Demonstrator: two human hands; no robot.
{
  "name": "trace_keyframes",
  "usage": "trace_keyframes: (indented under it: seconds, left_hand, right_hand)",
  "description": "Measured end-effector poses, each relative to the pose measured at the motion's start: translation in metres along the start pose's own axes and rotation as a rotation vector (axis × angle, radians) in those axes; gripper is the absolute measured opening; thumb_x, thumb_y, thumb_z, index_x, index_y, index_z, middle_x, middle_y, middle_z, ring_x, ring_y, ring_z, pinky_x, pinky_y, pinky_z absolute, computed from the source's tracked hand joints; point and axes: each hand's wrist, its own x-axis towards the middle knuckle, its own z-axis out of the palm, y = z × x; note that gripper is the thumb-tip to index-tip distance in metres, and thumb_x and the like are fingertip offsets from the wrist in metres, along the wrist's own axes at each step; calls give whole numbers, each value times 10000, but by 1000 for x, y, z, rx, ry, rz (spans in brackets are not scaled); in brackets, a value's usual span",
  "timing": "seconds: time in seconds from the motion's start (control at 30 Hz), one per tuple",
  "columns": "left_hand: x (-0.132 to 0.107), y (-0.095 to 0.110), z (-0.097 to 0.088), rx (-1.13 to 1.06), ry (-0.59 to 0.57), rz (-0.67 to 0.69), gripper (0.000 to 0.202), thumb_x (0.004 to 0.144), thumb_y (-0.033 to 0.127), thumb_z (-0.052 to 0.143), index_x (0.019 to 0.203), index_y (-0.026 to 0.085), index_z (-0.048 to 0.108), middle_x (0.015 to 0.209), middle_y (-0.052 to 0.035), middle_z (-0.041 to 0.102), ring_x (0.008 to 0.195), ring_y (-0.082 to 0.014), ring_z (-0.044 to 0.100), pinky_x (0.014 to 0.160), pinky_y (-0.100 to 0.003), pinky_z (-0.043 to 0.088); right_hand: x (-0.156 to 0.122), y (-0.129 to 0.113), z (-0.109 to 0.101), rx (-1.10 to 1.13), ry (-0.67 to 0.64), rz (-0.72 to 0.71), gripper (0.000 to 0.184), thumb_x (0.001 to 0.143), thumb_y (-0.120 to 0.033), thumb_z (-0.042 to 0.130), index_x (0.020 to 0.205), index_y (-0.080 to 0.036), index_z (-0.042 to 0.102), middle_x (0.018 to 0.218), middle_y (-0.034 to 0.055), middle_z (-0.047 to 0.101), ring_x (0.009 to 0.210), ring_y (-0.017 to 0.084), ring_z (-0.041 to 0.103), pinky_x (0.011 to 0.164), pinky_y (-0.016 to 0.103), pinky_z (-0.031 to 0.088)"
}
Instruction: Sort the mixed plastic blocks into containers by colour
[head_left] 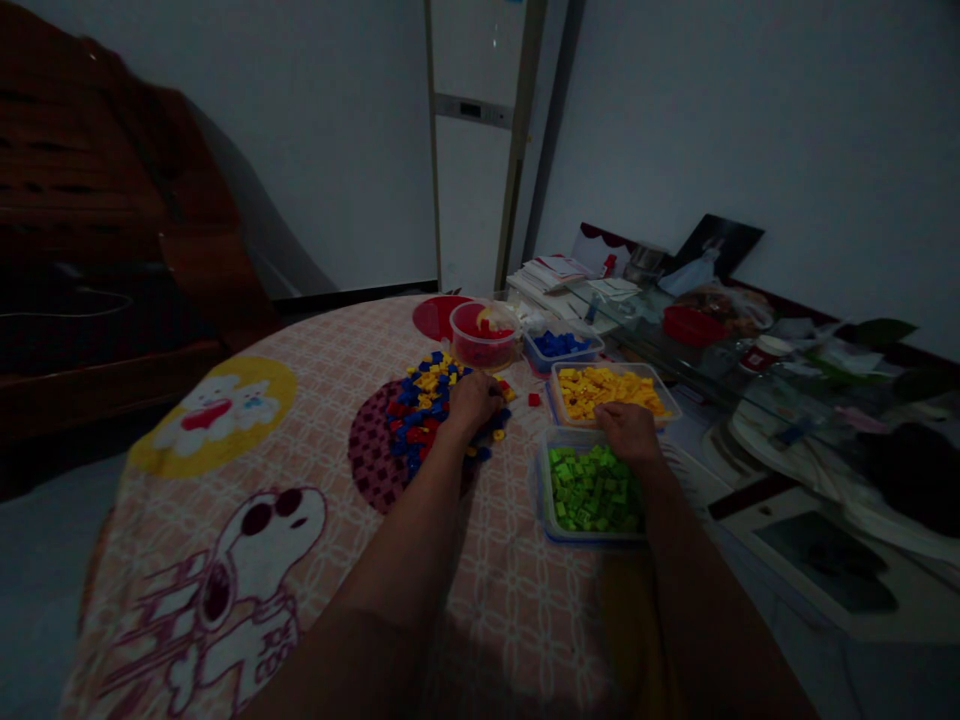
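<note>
A mixed pile of small toy building bricks (427, 400), blue, red and yellow, lies on the tablecloth. My left hand (474, 402) is at the pile's right side with its fingers curled down; what they hold, if anything, is hidden. Over the near edge of a clear plastic box of yellow bricks (592, 388) is my right hand (628, 432), thumb and fingers pinched together. Anything in that pinch is too small to make out. Below the right hand stands a box of green bricks (592, 490). A single red brick (533, 399) lies between the pile and the boxes.
Behind are a box of blue bricks (561, 344) and a round tub (480, 345) with red bricks. The patterned tablecloth (315, 560) covers the table. To the right, a glass-topped table (705, 385) bears papers, bags and other clutter. A wooden bench (112, 200) stands at left.
</note>
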Motion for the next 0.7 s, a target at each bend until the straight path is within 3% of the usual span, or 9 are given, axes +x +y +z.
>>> trace_keyframes:
  seconds: [0.1,0.27,0.4,0.57,0.7]
  left_hand:
    - [1,1,0,5,-35,18,133,759,260,779,882,254,830,929,-60,782,921,-233,687,778,-265,499]
    - [6,-4,2,-55,-112,85,148,739,138,769,842,227,828,955,-59,778,932,-219,681,828,-267,496]
    - [6,-5,2,-6,-164,109,144,740,128,754,829,219,821,927,-52,777,907,-207,682,808,-257,499]
    - [0,1,-2,1,-100,76,118,801,214,716,859,196,817,889,-81,769,874,-226,687,774,-283,493]
    - [1,10,-2,-162,22,46,148,842,226,668,878,172,801,890,-90,758,853,-220,680,796,-304,500]
  right_hand:
    - [0,2,0,-2,23,30,369,892,-327,464,633,-192,690,699,90,714,712,213,636,676,298,408]
    - [0,2,1,22,59,66,352,875,-320,480,645,-188,710,713,90,729,709,214,641,682,304,410]
    - [0,1,0,40,115,101,337,867,-319,495,665,-187,731,725,91,739,717,215,645,682,304,415]
    - [-1,2,1,54,147,133,343,870,-320,491,688,-177,743,738,104,745,727,226,656,680,309,421]
    - [-2,1,0,50,177,100,348,873,-325,484,666,-190,729,710,90,736,717,218,642,670,303,415]
